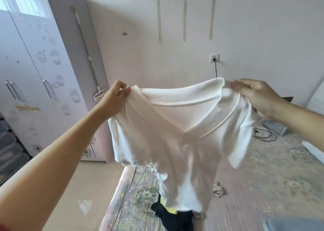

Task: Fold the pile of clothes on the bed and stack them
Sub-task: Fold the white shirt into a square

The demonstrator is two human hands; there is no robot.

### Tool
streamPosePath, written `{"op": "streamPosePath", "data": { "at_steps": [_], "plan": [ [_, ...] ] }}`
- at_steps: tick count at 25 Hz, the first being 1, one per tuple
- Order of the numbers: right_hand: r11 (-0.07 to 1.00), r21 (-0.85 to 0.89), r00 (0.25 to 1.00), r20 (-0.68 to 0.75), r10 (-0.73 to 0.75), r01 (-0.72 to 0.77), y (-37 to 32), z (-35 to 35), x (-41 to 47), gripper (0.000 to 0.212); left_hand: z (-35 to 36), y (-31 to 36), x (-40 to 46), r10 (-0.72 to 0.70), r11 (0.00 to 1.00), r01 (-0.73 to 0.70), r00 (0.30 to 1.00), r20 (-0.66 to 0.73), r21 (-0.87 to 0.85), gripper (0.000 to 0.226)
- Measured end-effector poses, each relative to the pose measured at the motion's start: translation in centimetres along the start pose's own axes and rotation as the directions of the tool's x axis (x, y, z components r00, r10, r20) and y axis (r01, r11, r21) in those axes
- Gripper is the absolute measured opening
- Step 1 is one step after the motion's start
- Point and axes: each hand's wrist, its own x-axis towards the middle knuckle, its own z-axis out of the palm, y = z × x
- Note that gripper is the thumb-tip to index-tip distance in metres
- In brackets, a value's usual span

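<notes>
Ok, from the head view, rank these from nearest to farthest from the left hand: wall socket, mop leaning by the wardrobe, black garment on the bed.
Measured from the left hand:
1. Mop, just left of the hand, its head beside the wrist.
2. Wall socket, up and to the right on the wall.
3. Black garment, far below on the bed, under the white shirt.

The hanging white shirt [178, 143] blocks the bed's [263, 187] middle; bare bedspread lies open to its right.
</notes>
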Motion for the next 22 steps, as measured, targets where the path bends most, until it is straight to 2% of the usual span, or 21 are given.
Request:
{"op": "streamPosePath", "data": {
  "at_steps": [2, 4, 5, 7, 8, 10, 12, 14, 17, 20, 22],
  "plan": [
    [0.973, -0.2, 0.99, -0.058, -0.131, 0.117, 0.2, -0.5, 0.5, 0.048, -0.4, -0.2, -0.2, 0.051, 0.998, -0.052, 0.998, -0.035, -0.039, 0.015],
    [0.956, -0.237, 0.978, -0.075, -0.196, 0.174, -0.1, -0.7, 0.6, 0.06, -0.6, -0.1, -0.5, 0.103, 0.99, -0.111, 0.991, -0.089, -0.091, 0.022],
    [0.962, -0.224, 0.981, -0.075, -0.18, 0.159, -0.1, -0.7, 0.7, 0.061, -0.5, -0.1, -0.6, 0.116, 0.988, -0.127, 0.986, -0.116, -0.092, 0.022],
    [0.974, -0.224, 0.999, -0.043, 0.002, -0.011, 0.1, 0.1, 0.7, 0.048, 0.1, 0.0, -0.6, 0.081, 0.997, -0.082, 0.992, -0.099, -0.002, 0.013],
    [0.965, -0.194, 0.984, -0.016, 0.177, -0.177, 0.7, 0.6, 1.0, 0.037, 0.8, 0.0, -0.5, 0.018, 0.997, -0.014, 0.998, -0.055, 0.074, 0.011],
    [0.866, -0.036, 0.864, 0.054, 0.5, -0.499, 1.8, 2.0, 1.5, 0.028, 2.4, 0.1, -0.5, -0.153, 0.971, 0.148, 0.988, 0.013, 0.187, 0.015],
    [0.803, 0.096, 0.809, 0.084, 0.582, -0.588, 2.1, 3.8, 1.5, 0.023, 4.2, 0.7, -0.8, -0.234, 0.963, 0.223, 0.971, 0.057, 0.148, 0.025],
    [0.796, 0.229, 0.825, 0.069, 0.56, -0.56, 2.2, 5.8, 1.4, 0.018, 5.9, 1.7, -1.5, -0.264, 0.962, 0.27, 0.956, 0.129, -0.032, 0.037],
    [0.83, 0.307, 0.882, 0.086, 0.464, -0.466, 1.9, 9.0, 0.7, 0.02, 8.1, 4.1, -3.1, -0.261, 0.885, 0.346, 0.923, 0.283, -0.312, 0.032],
    [0.89, 0.227, 0.917, 0.136, 0.374, -0.396, 1.8, 11.9, -0.4, 0.014, 9.5, 6.7, -5.3, -0.206, 0.815, 0.392, 0.884, 0.419, -0.426, 0.031],
    [0.95, 0.054, 0.947, 0.113, 0.301, -0.308, 1.7, 12.9, -0.8, 0.019, 9.5, 8.0, -6.5, -0.187, 0.774, 0.419, 0.868, 0.461, -0.474, 0.037]
  ]
}}
